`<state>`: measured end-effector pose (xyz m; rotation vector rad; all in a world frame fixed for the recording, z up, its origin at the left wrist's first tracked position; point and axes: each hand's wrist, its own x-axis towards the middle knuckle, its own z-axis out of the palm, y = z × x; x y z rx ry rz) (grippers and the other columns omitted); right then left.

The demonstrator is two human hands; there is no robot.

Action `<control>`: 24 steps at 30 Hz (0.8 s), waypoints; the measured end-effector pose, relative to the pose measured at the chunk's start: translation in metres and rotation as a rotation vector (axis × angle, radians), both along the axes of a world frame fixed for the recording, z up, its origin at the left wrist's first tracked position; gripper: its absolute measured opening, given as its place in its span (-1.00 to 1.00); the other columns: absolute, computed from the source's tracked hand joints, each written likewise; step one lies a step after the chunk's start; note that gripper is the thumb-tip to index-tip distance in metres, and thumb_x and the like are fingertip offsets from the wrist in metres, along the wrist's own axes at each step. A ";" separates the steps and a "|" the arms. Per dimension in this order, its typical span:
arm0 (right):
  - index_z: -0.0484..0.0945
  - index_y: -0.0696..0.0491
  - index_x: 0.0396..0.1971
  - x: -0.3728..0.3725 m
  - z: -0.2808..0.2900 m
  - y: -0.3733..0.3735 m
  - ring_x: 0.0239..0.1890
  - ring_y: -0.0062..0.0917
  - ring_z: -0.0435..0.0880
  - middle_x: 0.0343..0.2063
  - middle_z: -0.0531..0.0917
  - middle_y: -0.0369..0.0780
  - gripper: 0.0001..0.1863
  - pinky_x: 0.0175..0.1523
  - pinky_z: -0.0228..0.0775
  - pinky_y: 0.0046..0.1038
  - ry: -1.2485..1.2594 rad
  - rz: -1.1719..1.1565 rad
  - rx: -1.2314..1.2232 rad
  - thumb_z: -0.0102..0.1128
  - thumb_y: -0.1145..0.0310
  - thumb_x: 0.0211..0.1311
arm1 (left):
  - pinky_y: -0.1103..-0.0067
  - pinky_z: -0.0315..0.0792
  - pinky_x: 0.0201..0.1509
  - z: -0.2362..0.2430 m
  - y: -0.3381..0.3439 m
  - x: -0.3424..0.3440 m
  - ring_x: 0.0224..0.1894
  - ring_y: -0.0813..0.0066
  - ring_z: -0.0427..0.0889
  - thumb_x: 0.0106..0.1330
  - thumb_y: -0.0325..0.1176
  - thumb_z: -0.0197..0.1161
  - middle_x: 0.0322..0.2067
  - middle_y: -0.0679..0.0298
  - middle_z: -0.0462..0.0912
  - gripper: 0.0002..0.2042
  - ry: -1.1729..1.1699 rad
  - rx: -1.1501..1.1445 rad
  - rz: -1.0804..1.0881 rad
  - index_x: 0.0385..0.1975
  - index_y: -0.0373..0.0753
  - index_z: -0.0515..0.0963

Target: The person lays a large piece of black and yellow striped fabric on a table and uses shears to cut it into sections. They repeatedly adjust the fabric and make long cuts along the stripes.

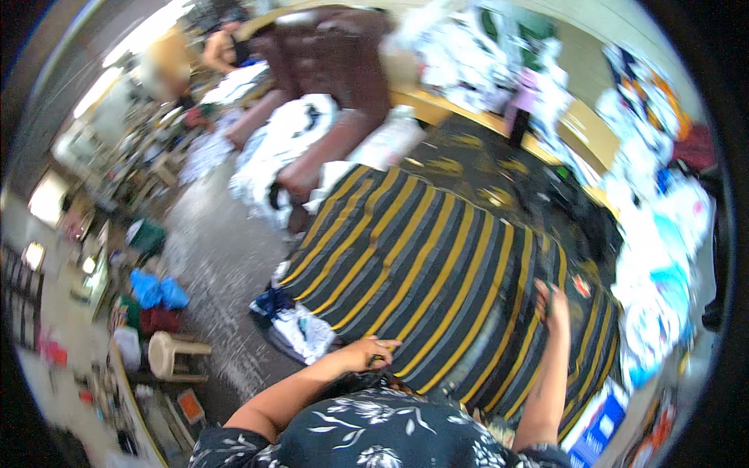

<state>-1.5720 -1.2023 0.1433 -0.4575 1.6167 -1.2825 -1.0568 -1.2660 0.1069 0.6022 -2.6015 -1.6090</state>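
Observation:
A wide striped cloth point(437, 273), black, grey and mustard yellow, lies spread in front of me. At its near left edge is my left hand point(368, 355), a ring on one finger. Its fingers are bent round a small dark thing, too unclear to name, and one finger points along the cloth. My right hand point(552, 304) is over the cloth's right part, fingers curled. Something dark green shows between them; blur hides what it is. A small red and white patch point(581, 285) lies just right of that hand.
A brown padded armchair point(328, 70) draped with white cloth stands beyond the table. White cloth heaps point(468, 62) and plastic-wrapped bundles point(663, 265) line the back and right. A plastic stool point(178, 356) and blue bags point(158, 289) are at left. Another person point(226, 43) sits far back.

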 end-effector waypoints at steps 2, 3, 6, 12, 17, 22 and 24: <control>0.61 0.08 -0.10 0.001 -0.006 0.029 -0.81 -0.69 0.19 -0.73 0.31 -0.44 -0.56 -0.73 -0.06 -0.55 -0.002 -0.162 0.056 -0.17 0.08 0.45 | 0.04 0.15 0.28 -0.005 0.002 -0.001 0.29 0.17 0.41 0.22 -0.42 0.26 0.29 0.15 0.41 -0.92 0.009 -0.016 -0.003 -0.31 -0.10 0.57; 0.57 0.02 -0.32 0.003 -0.008 0.047 -0.82 -0.68 0.17 -0.74 0.28 -0.44 -0.60 -0.73 -0.06 -0.55 0.057 -0.162 -0.046 -0.14 0.05 0.43 | 0.02 0.14 0.29 -0.008 0.003 -0.001 0.29 0.16 0.41 0.22 -0.42 0.26 0.28 0.14 0.41 -0.92 0.017 -0.056 -0.015 -0.31 -0.10 0.57; 0.34 -0.05 -0.50 0.016 -0.009 0.094 -0.80 -0.66 0.23 -0.72 0.27 -0.40 -0.64 -0.73 0.01 -0.56 0.133 -0.186 -0.076 0.09 0.01 0.36 | 0.16 0.28 0.09 -0.016 0.002 -0.002 0.16 0.07 0.50 0.30 -0.33 0.22 0.33 0.10 0.34 -0.94 0.049 -0.143 -0.049 -0.28 -0.09 0.56; 0.54 0.09 -0.24 0.094 -0.010 0.117 -0.57 -0.56 0.44 -0.43 0.65 -0.22 -0.69 -0.52 0.26 -0.48 0.324 -0.179 -0.035 0.13 0.11 0.34 | 0.31 0.37 0.16 0.004 -0.004 -0.045 0.26 0.06 0.43 0.23 -0.14 0.31 0.13 0.02 0.51 -0.68 -0.170 -0.001 -0.031 -0.11 -0.17 0.55; 0.43 0.05 -0.41 0.219 -0.027 0.078 -0.76 -0.67 0.36 -0.66 0.42 -0.38 -0.89 -0.73 0.16 -0.58 0.284 -0.073 -0.209 0.08 0.38 0.32 | 0.39 0.38 0.22 0.034 0.010 -0.136 0.22 0.16 0.47 0.30 -0.08 0.29 0.16 -0.08 0.48 -0.30 0.089 0.539 0.215 0.32 -0.33 0.19; 0.51 0.20 -0.06 0.279 -0.005 0.030 -0.27 -0.57 0.55 -0.32 0.59 -0.24 -0.65 -0.14 0.37 -0.51 0.579 0.120 -0.325 0.21 0.59 0.08 | 0.51 0.46 0.05 0.038 0.012 -0.171 -0.14 0.42 0.66 0.32 -0.30 0.23 -0.25 0.20 0.68 -0.64 0.170 0.483 0.677 0.06 -0.29 0.42; 0.52 0.15 -0.01 0.257 0.007 0.036 -0.19 -0.48 0.56 -0.27 0.58 -0.19 -0.51 0.06 0.39 -0.46 0.307 0.239 -0.232 0.30 0.64 -0.05 | 0.52 0.48 -0.03 0.036 -0.008 -0.164 -0.22 0.45 0.65 0.31 -0.35 0.21 -0.26 0.19 0.68 -0.69 0.186 0.613 0.696 0.01 -0.28 0.45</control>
